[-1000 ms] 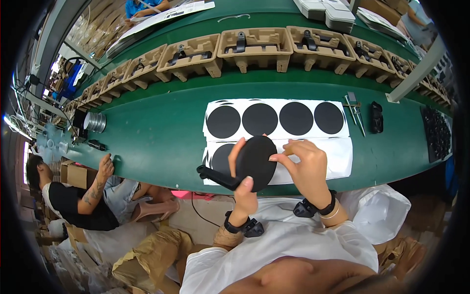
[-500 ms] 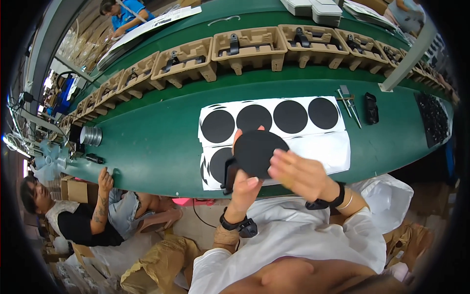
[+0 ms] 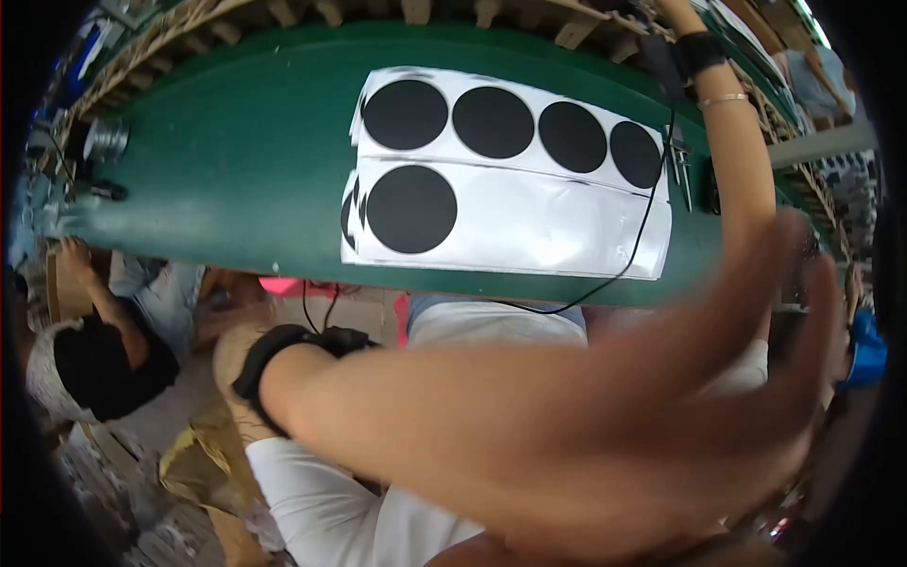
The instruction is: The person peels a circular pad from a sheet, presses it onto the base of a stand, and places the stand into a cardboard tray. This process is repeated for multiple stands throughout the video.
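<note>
My left hand point(image 3: 737, 416) is very close and smeared by motion, reaching across the lower right with its fingers apart and nothing visible in it. A black band point(image 3: 265, 364) circles that wrist. My right arm stretches to the upper right, where my right hand point(image 3: 675, 13) is mostly cut off by the picture's edge, beside the row of brown moulded trays point(image 3: 576, 30). Its fingers cannot be made out. White sheets point(image 3: 539, 222) with round black stickers point(image 3: 492, 123) lie on the green table. One black sticker point(image 3: 411, 210) remains visible on the nearer sheet.
A black cable point(image 3: 652, 213) hangs from near my right wrist across the sheets. Metal tools point(image 3: 682, 175) lie right of them. On the left are a stack of silvery discs point(image 3: 107, 139) and a small black object point(image 3: 109, 190). Another person point(image 3: 104, 359) sits at lower left.
The black disc that was between my hands is out of sight. My right hand has reached far to the upper right; my left has swung right and nearer. The view has shifted.
</note>
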